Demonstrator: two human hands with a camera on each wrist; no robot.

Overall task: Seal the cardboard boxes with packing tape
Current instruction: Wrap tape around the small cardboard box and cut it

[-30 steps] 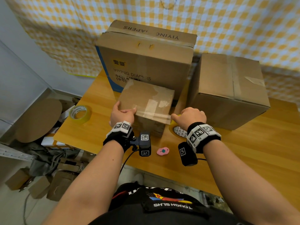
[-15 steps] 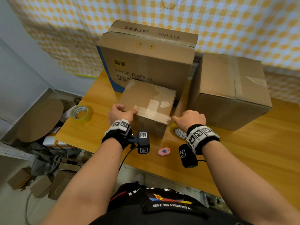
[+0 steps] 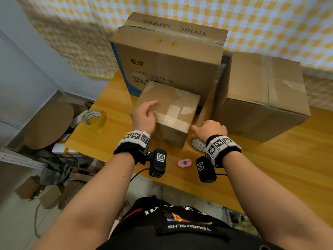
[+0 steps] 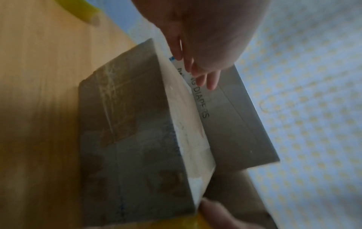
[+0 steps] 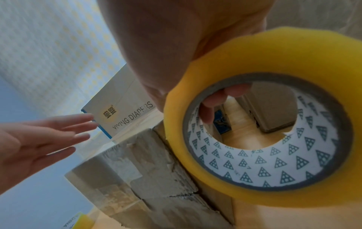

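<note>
A small cardboard box stands in the middle of the table, with a clear tape strip laid across its top near the front edge. My left hand hovers flat over the box's left top, fingers straight and apart from the cardboard. My right hand grips a yellow packing tape roll against the box's right side, a finger through its core. In the left wrist view the box lies below my left fingers.
A tall diapers box stands right behind the small one, and a large brown box to the right. A second tape roll lies at the table's left edge. A pink cutter lies near the front edge. Cardboard scraps litter the floor at left.
My left hand has let go of the box's front left corner, opened, and lifted over the top. The right hand stays with the roll at the box's right side.
</note>
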